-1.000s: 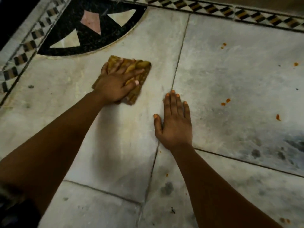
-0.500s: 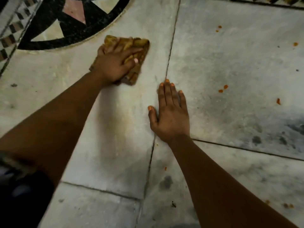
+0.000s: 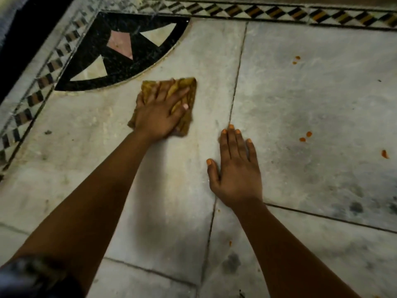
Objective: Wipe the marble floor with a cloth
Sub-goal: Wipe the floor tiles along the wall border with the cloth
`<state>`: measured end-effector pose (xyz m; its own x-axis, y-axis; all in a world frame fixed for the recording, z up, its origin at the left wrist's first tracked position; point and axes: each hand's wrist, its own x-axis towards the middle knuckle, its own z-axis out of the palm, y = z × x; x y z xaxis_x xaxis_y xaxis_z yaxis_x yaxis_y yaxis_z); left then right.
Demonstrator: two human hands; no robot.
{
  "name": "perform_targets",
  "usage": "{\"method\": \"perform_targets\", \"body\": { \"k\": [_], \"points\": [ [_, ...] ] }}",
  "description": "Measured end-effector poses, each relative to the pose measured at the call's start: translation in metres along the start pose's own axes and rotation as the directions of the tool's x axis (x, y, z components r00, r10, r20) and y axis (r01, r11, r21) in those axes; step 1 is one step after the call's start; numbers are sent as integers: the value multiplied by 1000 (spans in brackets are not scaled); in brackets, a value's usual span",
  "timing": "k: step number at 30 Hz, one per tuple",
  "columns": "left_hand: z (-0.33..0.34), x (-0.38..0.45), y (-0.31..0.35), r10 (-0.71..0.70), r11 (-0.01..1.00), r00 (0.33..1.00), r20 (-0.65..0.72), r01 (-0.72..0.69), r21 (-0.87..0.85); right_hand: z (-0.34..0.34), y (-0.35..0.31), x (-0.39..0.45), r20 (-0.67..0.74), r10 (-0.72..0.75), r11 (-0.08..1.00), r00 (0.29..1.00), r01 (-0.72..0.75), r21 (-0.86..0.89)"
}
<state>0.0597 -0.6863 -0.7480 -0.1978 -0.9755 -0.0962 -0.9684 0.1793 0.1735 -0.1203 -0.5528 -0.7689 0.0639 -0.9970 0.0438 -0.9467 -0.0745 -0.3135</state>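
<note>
This looks like the floor of a well-finished home or hall, down at ground level: large pale marble slabs point(image 3: 311, 100) meet at thin dark joints point(image 3: 236, 82), grey-smudged in places. Along the far edge runs an inlaid border point(image 3: 257, 12) of small black, white and brown diamonds, and in the corner sits a black quarter-circle inlay point(image 3: 111, 61) set with pink and cream triangles. Small orange specks point(image 3: 305, 136) lie scattered on the stone to the right, as on a lived-in floor.
</note>
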Motion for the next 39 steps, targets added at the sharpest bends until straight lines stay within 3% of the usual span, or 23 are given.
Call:
{"method": "perform_targets", "body": {
  "k": [2, 5, 9, 12, 14, 18, 24, 30, 32, 36, 38, 39],
  "points": [
    [-4, 31, 8, -109, 993, 993, 47, 110, -36, 0, -1, -1, -5, -2, 1000, 1000, 2, -5],
    [-5, 46, 23, -112, 993, 987, 112, 116, -29, 1, 0, -2, -11, 1, 1000, 1000, -1, -13],
    [4, -9, 27, 90, 995, 989, 119, -95, 35, 0, 0, -1, -2, -3, 1000, 1000, 3, -16],
    [2, -51, -6, 230, 971, 966, 115, -236, 44, 0, 2, -1, 15, -11, 1000, 1000, 12, -15],
    [-7, -41, -29, 169, 985, 974, 150, -171, 1, 1, 2, -3, 14, -18, 1000, 1000, 18, -22],
    [-19, 10, -21, -80, 993, 977, 198, 95, -68, 3, 2, -2, -9, -26, 1000, 1000, 26, -12],
    [-12, -38, 8, -1, 999, 989, 148, 6, -33, 2, 1, -3, 20, -37, 998, 999, 38, -56],
    [-4, -124, 28, -93, 993, 996, -3, 93, -78, -4, 1, -2, 92, -25, 997, 995, 31, -69],
    [-11, -149, 34, -80, 996, 997, -12, 79, -40, -12, 1, 3, 186, -12, 998, 982, 23, -60],
    [-32, -191, 39, -117, 987, 991, 64, 123, -99, -46, -8, -1, 344, 55, 987, 938, -102, 122],
    [-40, -207, 40, -168, 939, 979, 120, 196, -284, -56, -17, -25, 284, 65, 952, 956, -145, 270],
    [-46, -220, 44, -210, 868, 970, 123, 243, -433, -62, -24, -44, 234, 71, 921, 970, -154, 358]
  ]
}}
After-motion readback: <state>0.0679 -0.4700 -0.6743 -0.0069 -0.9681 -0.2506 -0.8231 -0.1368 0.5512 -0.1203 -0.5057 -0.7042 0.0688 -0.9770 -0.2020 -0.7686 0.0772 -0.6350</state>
